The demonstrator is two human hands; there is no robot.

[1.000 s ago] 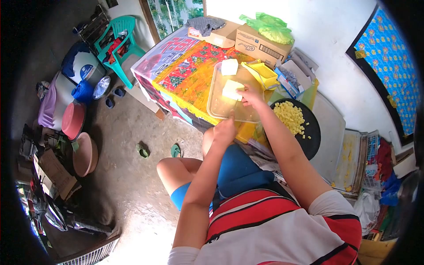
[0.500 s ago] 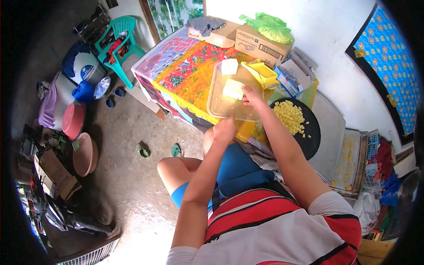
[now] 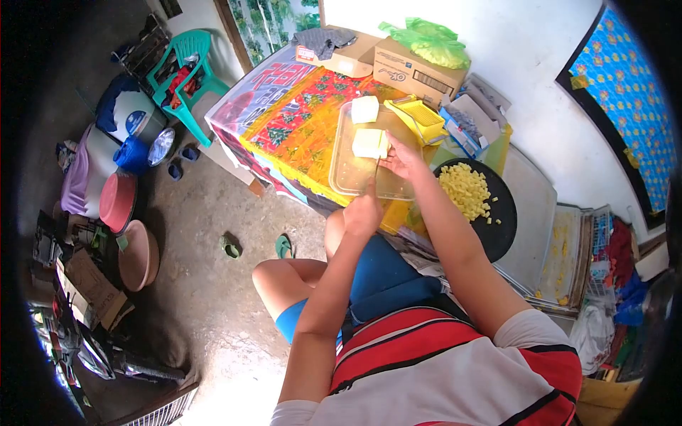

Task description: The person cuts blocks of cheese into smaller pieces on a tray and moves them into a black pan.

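Observation:
My left hand [image 3: 363, 214] is closed round the handle of a thin knife [image 3: 377, 169], its blade pointing away from me toward a pale yellow block [image 3: 369, 144]. At the right side of that block, my right hand [image 3: 403, 159] holds its edge, fingers partly hidden. The block shows cut lines and lies in a clear shallow plastic tray [image 3: 341, 174]. A second pale block [image 3: 365, 109] sits at the tray's far end. Small yellow cubes [image 3: 465, 188] are heaped on a round black tray [image 3: 503, 227] to the right.
Behind the tray are a yellow plastic container [image 3: 424, 122], a cardboard box [image 3: 412, 71] and an open blue-and-white box [image 3: 465, 124]. A patterned cloth [image 3: 291, 128] covers the table. A green chair [image 3: 190, 92] and basins [image 3: 138, 255] stand on the left.
The knife in my left hand is now visible beside the near edge of the block. My right hand has turned, its thumb now raised along the block's side. The view has shifted slightly.

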